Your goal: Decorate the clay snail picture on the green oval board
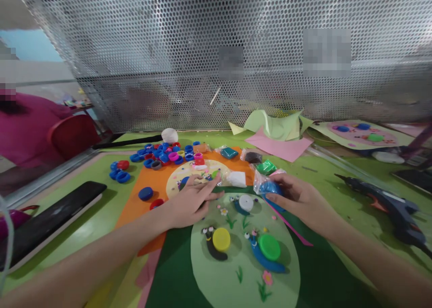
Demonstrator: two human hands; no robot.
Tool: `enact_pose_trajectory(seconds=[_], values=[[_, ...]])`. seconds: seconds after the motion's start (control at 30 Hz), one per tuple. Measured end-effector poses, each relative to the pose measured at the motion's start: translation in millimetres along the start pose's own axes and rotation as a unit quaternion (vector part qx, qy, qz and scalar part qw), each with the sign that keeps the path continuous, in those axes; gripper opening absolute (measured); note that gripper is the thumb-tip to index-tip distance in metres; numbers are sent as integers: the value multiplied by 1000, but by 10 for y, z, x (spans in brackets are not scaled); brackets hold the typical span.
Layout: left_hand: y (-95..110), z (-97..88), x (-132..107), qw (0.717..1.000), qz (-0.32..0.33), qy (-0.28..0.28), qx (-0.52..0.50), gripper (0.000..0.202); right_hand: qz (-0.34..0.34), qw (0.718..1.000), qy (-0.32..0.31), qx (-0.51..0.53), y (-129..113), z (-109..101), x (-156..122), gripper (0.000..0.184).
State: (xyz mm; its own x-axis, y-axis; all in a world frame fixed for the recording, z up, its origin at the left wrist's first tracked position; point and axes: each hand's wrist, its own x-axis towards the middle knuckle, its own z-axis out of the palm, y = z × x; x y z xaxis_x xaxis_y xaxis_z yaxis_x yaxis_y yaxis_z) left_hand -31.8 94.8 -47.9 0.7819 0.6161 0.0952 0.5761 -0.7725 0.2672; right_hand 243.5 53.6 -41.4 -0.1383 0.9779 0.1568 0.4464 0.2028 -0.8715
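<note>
My right hand (300, 199) grips a clear packet of blue modelling clay (270, 188) between thumb and fingers. With fingers spread, my left hand (191, 201) hovers or rests over the lower edge of a cream oval (173, 173) on an orange sheet (130, 218); contact cannot be made out. Below both hands, a pale green oval (246, 283) on a dark green sheet (175, 272) bears clay snails with bottle-cap shells: a yellow cap (221, 239), a green cap (270, 247) and a white cap (246, 203). A white clay packet (237, 179) lies between my hands.
Loose bottle caps (164, 154) are heaped at the back left. A glue gun (388, 207) lies right, a black phone-like object (57, 218) left. Behind stand crumpled paper sheets (275, 126) and a perforated metal panel (189, 42). A person in pink (27, 128) sits far left.
</note>
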Motion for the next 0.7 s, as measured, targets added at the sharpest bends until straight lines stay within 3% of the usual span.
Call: enact_pose_trajectory(seconds=[0.17,0.57,0.7], values=[[-16,2,-27,1000,24,-7,15,78,1,1000,-11,1,-20,-6,4,37],[12,-44,-106,994,51,86,51,78,-1,1000,-14,17,-49,-40,8,35],[-10,-30,-124,990,87,90,66,78,-3,1000,-6,11,-50,-36,7,35]])
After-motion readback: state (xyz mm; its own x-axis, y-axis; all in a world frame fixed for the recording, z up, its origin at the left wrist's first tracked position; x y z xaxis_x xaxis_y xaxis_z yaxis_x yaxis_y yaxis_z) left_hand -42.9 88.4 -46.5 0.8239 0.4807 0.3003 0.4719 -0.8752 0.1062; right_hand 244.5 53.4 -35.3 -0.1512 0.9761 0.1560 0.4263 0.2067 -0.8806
